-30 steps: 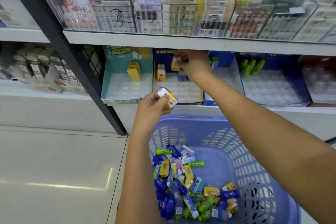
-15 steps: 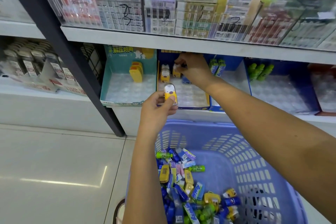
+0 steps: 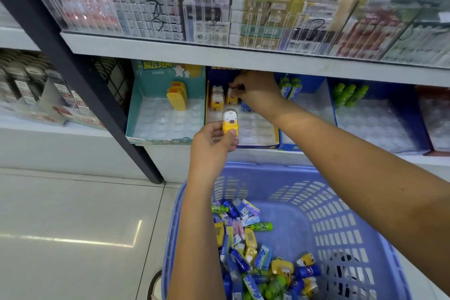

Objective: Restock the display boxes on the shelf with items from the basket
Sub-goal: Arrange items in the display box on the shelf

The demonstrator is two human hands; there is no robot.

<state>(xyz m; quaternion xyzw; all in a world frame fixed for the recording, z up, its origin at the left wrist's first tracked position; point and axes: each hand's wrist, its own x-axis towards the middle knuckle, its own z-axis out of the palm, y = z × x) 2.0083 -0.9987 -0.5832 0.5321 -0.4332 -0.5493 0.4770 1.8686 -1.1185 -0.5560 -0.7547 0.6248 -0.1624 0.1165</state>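
Observation:
My left hand (image 3: 214, 140) pinches a yellow-and-white animal-face toy (image 3: 230, 121) upright in front of the dark blue display box (image 3: 258, 145). My right hand (image 3: 255, 91) reaches into the back of that box and pinches a second yellow toy (image 3: 231, 97), which stands beside another one (image 3: 216, 100). Below, the blue plastic basket (image 3: 341, 214) holds several small mixed items (image 3: 248, 251) in yellow, blue, green and pink.
A teal display box (image 3: 146, 134) to the left holds flat yellow items (image 3: 176, 97). Blue boxes to the right hold blue-green packs (image 3: 289, 87) and green bottles (image 3: 348, 95). A white shelf board (image 3: 243, 58) overhangs the boxes. A black upright post (image 3: 80, 80) stands at left, above pale floor tiles (image 3: 73, 226).
The left hand rose with its yellow toy and turned it upright, face towards me. The right hand stayed at the back of the blue box, setting its toy in the row.

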